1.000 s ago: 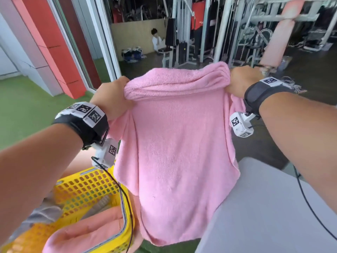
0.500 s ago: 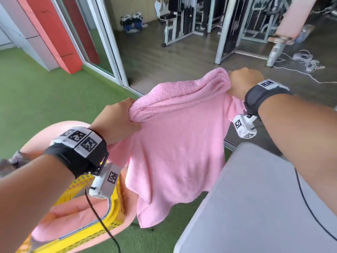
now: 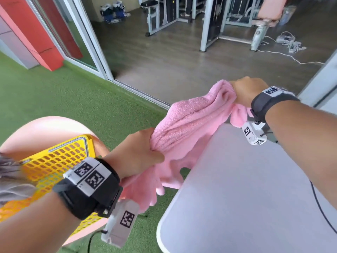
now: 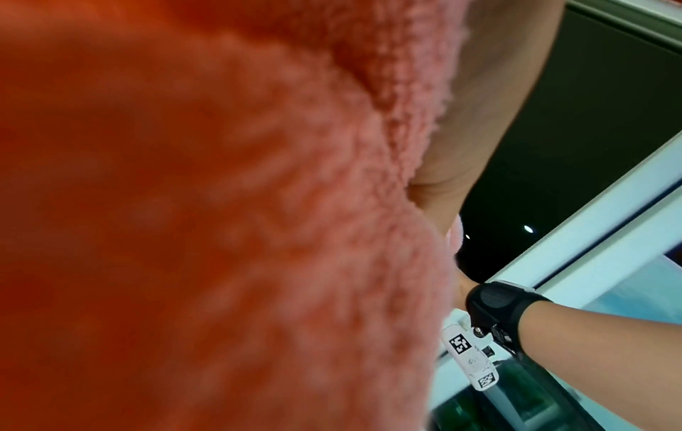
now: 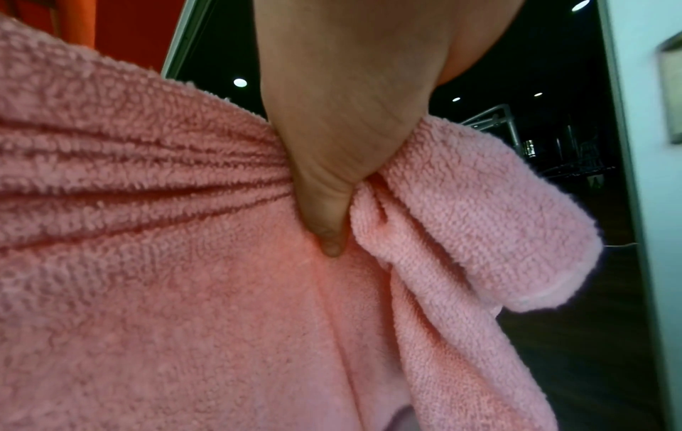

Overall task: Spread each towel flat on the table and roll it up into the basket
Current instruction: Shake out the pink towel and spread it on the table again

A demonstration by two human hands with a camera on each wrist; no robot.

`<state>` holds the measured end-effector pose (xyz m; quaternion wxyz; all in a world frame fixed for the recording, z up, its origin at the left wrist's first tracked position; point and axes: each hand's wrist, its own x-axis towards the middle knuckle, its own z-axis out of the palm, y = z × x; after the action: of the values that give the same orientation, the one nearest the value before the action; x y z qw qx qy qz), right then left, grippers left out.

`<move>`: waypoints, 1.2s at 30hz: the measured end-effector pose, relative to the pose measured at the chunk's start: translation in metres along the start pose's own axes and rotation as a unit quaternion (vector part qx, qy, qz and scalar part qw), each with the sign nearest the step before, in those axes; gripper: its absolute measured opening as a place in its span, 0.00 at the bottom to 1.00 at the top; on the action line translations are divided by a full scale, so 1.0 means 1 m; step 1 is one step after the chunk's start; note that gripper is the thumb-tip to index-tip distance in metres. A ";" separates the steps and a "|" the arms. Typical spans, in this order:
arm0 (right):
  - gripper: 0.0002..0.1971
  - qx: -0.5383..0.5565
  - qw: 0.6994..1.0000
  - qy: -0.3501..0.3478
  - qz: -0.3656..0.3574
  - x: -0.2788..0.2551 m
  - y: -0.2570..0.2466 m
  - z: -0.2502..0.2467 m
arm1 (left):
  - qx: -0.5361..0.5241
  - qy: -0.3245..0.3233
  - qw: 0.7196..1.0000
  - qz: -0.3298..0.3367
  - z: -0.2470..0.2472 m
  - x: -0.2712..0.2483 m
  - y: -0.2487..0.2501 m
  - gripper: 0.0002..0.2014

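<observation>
A pink towel point(image 3: 189, 125) is stretched between both hands over the left corner of the grey table point(image 3: 246, 189). My left hand point(image 3: 138, 152) grips its near end beside the table's edge; loose cloth hangs below it. My right hand point(image 3: 246, 90) grips the far end, bunched, above the table's far corner. In the right wrist view the thumb point(image 5: 328, 210) pinches gathered folds of the towel point(image 5: 184, 262). The left wrist view is mostly filled by the towel point(image 4: 221, 233). The yellow basket point(image 3: 54, 161) stands at the lower left on a pink stool.
Green turf point(image 3: 73, 99) covers the floor left of the table. A sliding door frame point(image 3: 87, 39) and a gym room with machines point(image 3: 164, 13) lie beyond. A black cable point(image 3: 321, 212) from my right wrist trails over the table.
Both hands have carried the towel down and to the right, from hanging in the air over the basket to the table's left corner. The towel is now bunched and stretched rather than hanging full.
</observation>
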<state>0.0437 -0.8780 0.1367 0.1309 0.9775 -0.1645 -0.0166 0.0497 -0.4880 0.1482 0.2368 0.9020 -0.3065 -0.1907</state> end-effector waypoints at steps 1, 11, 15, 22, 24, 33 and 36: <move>0.09 -0.003 1.000 -0.012 0.007 -0.012 0.004 0.009 | -0.004 -0.016 1.000 0.001 0.009 -0.005 0.003 0.16; 0.08 -0.006 0.997 -0.056 0.056 -0.136 0.020 0.045 | -0.046 -0.113 0.991 0.050 0.073 -0.068 0.015 0.15; 0.08 -0.026 0.997 -0.056 0.055 -0.174 0.038 0.037 | -0.068 -0.157 0.982 0.078 0.106 -0.100 0.028 0.19; 0.07 -0.030 0.997 -0.034 0.058 -0.215 0.089 0.035 | -0.039 -0.121 0.989 0.071 0.166 -0.131 0.066 0.19; 0.06 -0.018 0.998 -0.026 0.051 -0.225 0.110 0.043 | -0.050 -0.099 0.993 0.051 0.183 -0.136 0.083 0.19; 0.09 -0.012 0.998 0.051 0.030 -0.263 0.225 0.054 | -0.068 -0.011 0.997 0.020 0.257 -0.170 0.182 0.16; 0.08 -0.031 0.996 0.078 0.033 -0.275 0.246 0.054 | -0.047 0.040 0.998 0.027 0.266 -0.182 0.209 0.18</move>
<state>-0.2986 -1.0262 0.1460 0.1740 0.9654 -0.1852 0.0587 -0.3114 -0.6003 0.0817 0.2959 0.8882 -0.3116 -0.1624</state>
